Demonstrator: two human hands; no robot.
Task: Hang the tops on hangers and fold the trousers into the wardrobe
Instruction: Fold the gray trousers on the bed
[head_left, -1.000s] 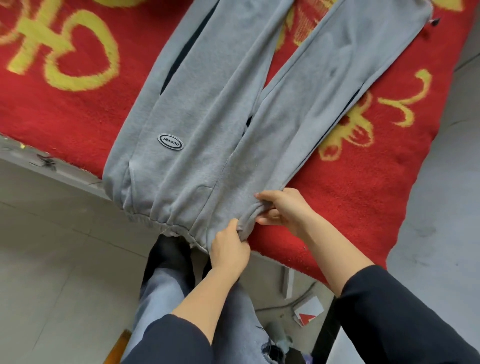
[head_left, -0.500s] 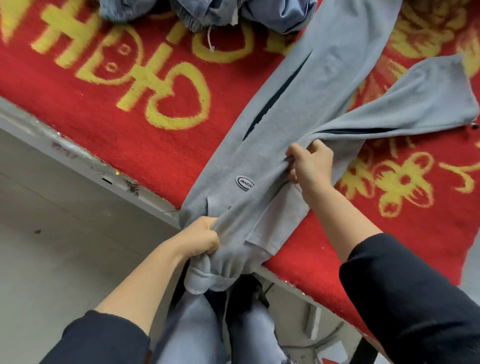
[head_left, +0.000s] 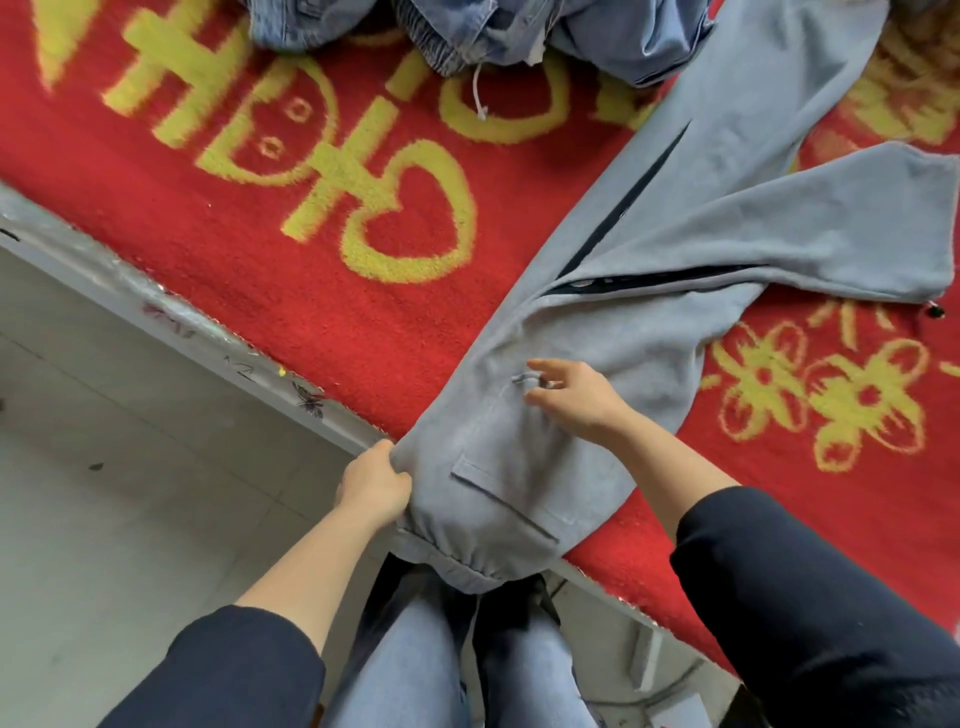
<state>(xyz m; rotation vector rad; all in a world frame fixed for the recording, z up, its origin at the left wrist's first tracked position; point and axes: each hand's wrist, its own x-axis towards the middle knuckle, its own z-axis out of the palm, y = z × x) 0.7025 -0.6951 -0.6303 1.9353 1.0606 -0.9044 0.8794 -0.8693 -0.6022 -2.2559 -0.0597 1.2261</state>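
Grey fleece jogging trousers (head_left: 649, 322) lie slantwise on a red plush blanket with yellow hearts and flowers (head_left: 363, 322). Their gathered waistband (head_left: 457, 564) hangs over the near edge, one leg runs up toward the far right, and the other is bent off to the right. The left grip (head_left: 374, 486) is curled tight round the trousers' left side, just above the waistband. The right grip (head_left: 576, 400) sits above the seat of the cloth with fingers loosely spread. Its fingertips are next to a short grey drawstring end (head_left: 522, 379), but blur hides whether they touch it. A slit back pocket (head_left: 504, 504) shows between the two hands.

At the far side, a crumpled heap of blue denim clothes (head_left: 519, 31) trails a white cord (head_left: 480, 98) and lies against the upper trouser leg. A pale, silvery edge strip (head_left: 208, 332) with a small dark butterfly sticker (head_left: 310, 400) borders the blanket. Beyond it is grey tiled floor (head_left: 130, 493). The person's own light blue jeans (head_left: 410, 665) and dark sleeves (head_left: 831, 597) fill the foreground.
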